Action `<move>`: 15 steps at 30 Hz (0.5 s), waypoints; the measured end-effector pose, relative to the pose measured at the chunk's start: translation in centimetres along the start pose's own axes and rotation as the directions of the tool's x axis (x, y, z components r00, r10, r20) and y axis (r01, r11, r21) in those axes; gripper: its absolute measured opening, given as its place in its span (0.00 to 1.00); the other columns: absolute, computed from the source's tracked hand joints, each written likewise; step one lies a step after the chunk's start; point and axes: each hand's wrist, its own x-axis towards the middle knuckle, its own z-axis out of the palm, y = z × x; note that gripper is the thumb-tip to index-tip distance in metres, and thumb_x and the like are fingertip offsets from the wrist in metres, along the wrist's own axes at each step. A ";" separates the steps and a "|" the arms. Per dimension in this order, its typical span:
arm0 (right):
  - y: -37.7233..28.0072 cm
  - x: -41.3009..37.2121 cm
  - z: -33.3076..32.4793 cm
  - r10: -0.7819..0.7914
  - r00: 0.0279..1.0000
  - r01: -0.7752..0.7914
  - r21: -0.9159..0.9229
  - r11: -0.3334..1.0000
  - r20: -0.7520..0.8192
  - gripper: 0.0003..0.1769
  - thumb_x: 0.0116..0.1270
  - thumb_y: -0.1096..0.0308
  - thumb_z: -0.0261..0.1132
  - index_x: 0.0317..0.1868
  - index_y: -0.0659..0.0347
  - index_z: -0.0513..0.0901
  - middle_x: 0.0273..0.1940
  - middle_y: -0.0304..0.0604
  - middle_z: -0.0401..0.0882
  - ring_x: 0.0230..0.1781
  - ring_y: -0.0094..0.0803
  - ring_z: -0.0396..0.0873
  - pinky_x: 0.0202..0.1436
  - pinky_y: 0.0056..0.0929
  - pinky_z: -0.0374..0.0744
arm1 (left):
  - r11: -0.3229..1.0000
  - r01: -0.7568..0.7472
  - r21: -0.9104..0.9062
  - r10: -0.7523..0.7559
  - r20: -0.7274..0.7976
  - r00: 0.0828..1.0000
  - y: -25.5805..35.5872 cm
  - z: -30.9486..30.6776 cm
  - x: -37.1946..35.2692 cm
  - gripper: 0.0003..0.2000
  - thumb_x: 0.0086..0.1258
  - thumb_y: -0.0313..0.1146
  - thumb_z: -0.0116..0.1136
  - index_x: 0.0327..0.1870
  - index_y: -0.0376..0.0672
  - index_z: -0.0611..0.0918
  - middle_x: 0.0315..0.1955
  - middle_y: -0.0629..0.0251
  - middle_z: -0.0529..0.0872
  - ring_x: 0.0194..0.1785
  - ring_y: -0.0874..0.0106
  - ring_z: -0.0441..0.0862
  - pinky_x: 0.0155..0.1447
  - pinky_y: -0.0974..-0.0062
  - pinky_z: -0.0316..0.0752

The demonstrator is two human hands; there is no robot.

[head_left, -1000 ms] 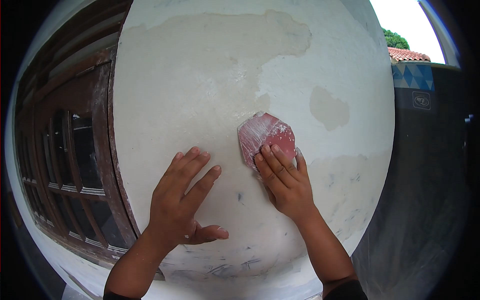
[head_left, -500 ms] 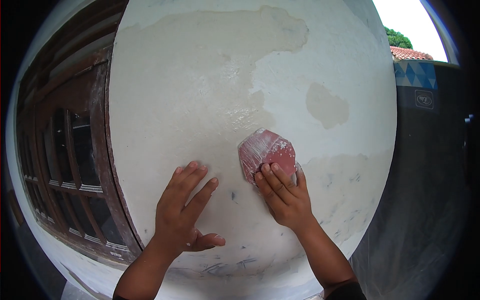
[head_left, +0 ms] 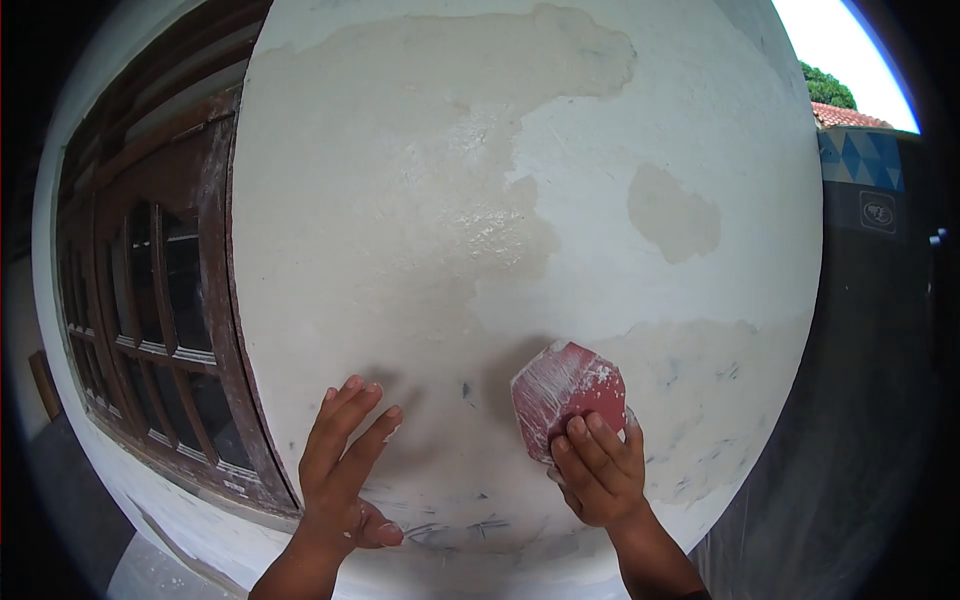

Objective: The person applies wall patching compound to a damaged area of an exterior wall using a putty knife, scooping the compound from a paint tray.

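Note:
My right hand [head_left: 600, 475] grips the lower edge of a flat red putty scraper [head_left: 572, 385], fingers across its face and thumb side hidden. White putty is smeared and flecked over the scraper. A shadow lies beside it on the pale wall [head_left: 400, 250], so it seems to be held a little off the surface. To the left, my left hand [head_left: 345, 460] is spread open in front of the wall, holding nothing, with white putty on its fingers. Damp-looking beige patches and a shiny wet spot mark the wall above both hands.
A brown wooden window frame [head_left: 185, 330] with dark panes borders the wall on the left. Dark sheeting [head_left: 870, 350] with a blue-and-white patterned strip [head_left: 862, 160] hangs on the right. Roof tiles [head_left: 845, 117] and a tree [head_left: 828, 86] show beyond.
My right hand has drawn the putty scraper downward, and it now casts a wider shadow. My left hand has moved down and slightly left, still spread. The view has shifted a little.

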 end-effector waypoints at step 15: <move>-13.7 -18.2 -9.9 0.844 0.257 -0.960 0.221 0.169 0.471 0.16 0.79 0.63 0.60 0.49 0.70 0.82 0.44 0.52 0.86 0.41 0.36 0.85 0.46 0.32 0.84 | 0.590 0.706 -0.391 -0.676 0.238 0.697 10.0 5.2 -24.1 0.50 0.72 0.74 0.21 0.51 0.32 0.86 0.54 0.45 0.85 0.68 0.50 0.76 0.74 0.50 0.64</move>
